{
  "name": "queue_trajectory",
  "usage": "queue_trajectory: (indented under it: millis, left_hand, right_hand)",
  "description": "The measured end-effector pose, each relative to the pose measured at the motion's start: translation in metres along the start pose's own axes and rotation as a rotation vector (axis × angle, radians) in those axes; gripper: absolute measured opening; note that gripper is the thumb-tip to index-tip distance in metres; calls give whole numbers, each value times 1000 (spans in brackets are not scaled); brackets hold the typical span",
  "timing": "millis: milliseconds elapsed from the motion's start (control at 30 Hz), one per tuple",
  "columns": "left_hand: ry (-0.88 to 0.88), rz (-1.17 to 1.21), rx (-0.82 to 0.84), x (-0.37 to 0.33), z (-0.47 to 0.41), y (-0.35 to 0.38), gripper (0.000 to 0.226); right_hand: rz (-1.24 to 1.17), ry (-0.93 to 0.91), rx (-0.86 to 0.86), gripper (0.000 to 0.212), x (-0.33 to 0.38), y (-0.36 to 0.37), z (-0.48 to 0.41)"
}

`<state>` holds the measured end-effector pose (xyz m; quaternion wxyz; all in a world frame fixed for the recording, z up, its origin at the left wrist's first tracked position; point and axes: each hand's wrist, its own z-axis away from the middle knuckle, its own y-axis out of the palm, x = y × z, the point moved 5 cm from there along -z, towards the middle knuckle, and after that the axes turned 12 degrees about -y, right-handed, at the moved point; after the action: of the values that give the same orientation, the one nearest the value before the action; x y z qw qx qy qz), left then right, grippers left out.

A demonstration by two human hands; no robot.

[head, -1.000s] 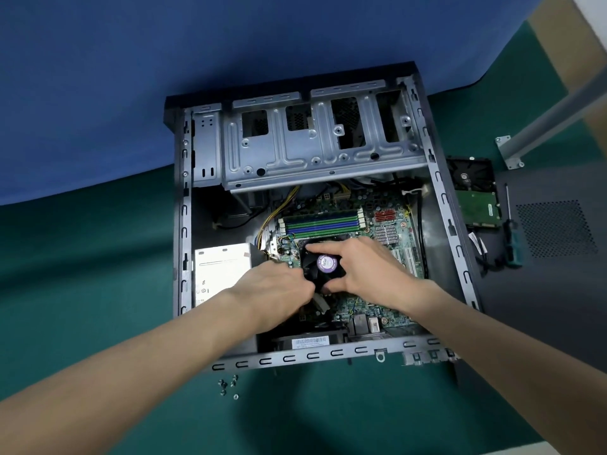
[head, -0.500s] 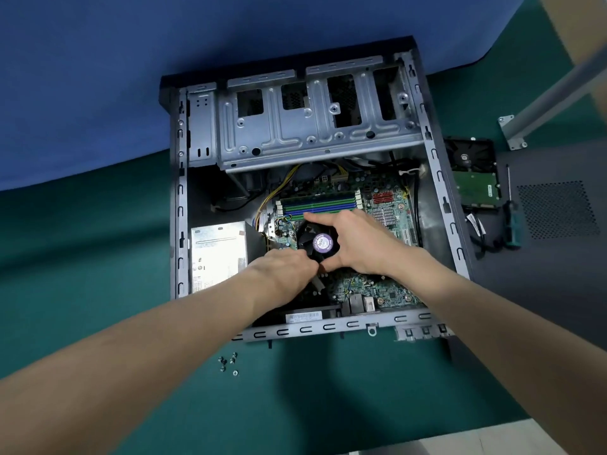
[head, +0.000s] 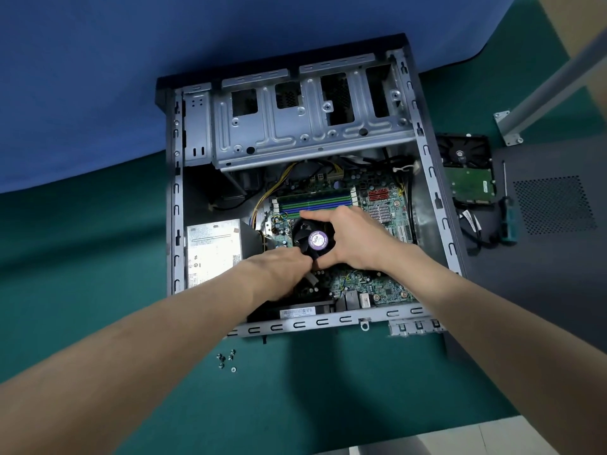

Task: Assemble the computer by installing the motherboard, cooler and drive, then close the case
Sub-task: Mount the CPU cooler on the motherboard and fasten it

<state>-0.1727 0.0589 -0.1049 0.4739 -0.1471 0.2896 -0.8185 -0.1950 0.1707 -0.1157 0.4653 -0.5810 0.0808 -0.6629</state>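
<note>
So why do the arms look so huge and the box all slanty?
Head view: the wide-angle lens swells the left forearm and right forearm near the bottom corners and splays the case; a soft shadow darkens the green mat below it.

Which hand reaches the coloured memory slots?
The right hand: its fingers lie beside the slots; the left hand holds the cooler on the near side.
</note>
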Motion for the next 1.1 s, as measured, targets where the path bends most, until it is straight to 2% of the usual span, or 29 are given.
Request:
queue_trajectory:
  millis: [200, 633, 867, 1100]
  left_hand:
    - [20, -39, 2, -2, -1, 3, 25]
    - [125, -330, 40, -12, -7, 13, 29]
    - [75, -197, 34, -7, -16, 15, 24]
    - [37, -202, 78, -11, -18, 15, 24]
  right_hand:
    - [7, 15, -11, 97, 1, -1, 2]
    - [3, 3, 13, 100, 7, -2, 4]
    - [-11, 11, 13, 95, 6, -3, 4]
    - [5, 37, 21, 96, 8, -3, 5]
